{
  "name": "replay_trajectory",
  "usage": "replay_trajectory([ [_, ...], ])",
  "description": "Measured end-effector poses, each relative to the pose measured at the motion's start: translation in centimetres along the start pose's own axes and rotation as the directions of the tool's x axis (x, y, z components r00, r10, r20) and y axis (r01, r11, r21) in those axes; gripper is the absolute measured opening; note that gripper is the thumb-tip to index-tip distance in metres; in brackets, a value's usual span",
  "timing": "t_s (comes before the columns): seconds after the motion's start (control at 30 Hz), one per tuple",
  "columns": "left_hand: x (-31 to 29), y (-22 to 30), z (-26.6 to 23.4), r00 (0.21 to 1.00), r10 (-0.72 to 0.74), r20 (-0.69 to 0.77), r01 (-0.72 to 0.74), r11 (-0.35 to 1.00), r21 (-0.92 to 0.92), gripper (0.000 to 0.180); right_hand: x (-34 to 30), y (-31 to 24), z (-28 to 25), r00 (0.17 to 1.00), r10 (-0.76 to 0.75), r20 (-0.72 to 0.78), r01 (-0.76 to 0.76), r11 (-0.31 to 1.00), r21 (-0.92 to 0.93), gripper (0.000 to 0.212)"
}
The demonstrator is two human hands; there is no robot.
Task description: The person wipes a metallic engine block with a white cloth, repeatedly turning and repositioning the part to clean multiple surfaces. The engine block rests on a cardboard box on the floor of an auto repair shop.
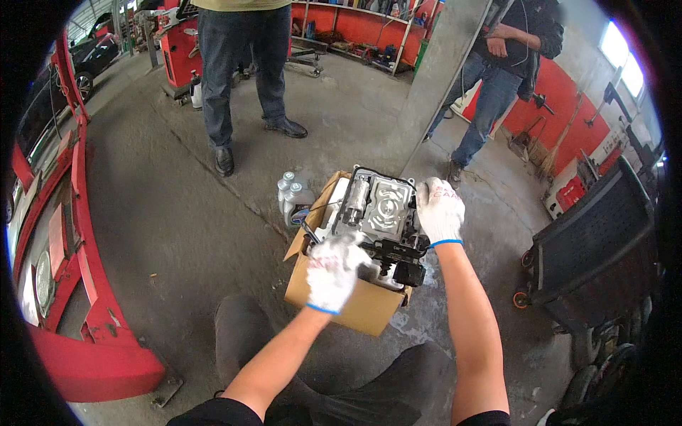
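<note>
A grey metal vehicle unit (388, 211) with a stamped cover, a cylinder along its left side and black plastic parts at its near end sits in an open cardboard box (355, 307). My right hand (442, 211), in a white glove with blue cuff, grips the unit's right edge, its fingers curled over the side. My gloved left hand (334, 270) is over the box's near left part, close to the black connector parts (398, 254). Motion blurs its fingers. A dark rod-like piece (309, 231) shows beside them; whether I hold it I cannot tell.
Silvery bottles (295, 200) stand left of the box. A person (245, 78) stands ahead, another (490, 85) behind a metal post (442, 85). A red lift frame (96, 284) lies left; a black wheeled cart (593, 245) stands right. My knees flank the box.
</note>
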State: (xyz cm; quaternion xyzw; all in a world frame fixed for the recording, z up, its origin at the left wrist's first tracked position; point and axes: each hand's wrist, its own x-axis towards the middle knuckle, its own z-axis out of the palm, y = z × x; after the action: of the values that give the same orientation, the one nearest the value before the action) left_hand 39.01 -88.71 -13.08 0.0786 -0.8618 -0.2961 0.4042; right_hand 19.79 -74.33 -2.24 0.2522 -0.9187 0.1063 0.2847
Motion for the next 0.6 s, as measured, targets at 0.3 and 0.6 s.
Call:
replay_trajectory([
  [0.3, -0.9, -1.7, 1.7, 0.993, -0.060, 0.102, 0.041, 0.982, 0.185, 0.024, 0.7, -0.8, 0.0, 0.994, 0.040, 0.098, -0.036, 0.998, -0.041, 0.035],
  [0.6, -2.3, 2.9, -1.2, 0.993, -0.084, 0.080, 0.100, 0.968, -0.229, 0.020, 0.4, -0.6, -0.3, 0.990, 0.093, 0.103, -0.079, 0.988, -0.134, 0.038],
])
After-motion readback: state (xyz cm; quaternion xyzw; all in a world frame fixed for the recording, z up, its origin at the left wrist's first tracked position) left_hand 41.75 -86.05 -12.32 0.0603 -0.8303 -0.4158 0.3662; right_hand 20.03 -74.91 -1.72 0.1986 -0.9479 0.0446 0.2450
